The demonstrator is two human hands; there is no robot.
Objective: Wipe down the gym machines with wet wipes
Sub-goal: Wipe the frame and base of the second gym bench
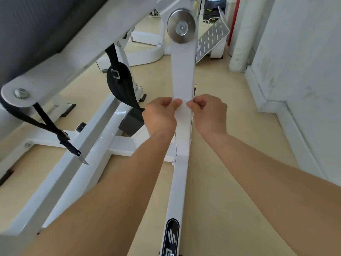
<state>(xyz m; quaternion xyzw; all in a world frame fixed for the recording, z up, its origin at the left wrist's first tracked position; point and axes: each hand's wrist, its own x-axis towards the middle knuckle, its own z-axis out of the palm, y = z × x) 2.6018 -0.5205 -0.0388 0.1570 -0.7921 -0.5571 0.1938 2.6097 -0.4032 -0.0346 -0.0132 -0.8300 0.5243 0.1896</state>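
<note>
A white gym machine fills the view, with an upright white arm (182,71) ending in a round metal disc (181,26) at the top. Both hands meet in front of the lower end of that arm. My left hand (160,115) and my right hand (208,113) each pinch an edge of a white wet wipe (183,110), which hangs stretched between the fingertips. The wipe is pale and hard to tell apart from the white frame behind it. The machine's base bar (177,191) runs toward me beneath my forearms.
A grey padded seat (36,24) slopes across the upper left, with black straps and buckles (60,133) hanging below it. A perforated metal footplate (210,41) stands at the back. A white wall with skirting (295,89) lines the right side. The floor is beige.
</note>
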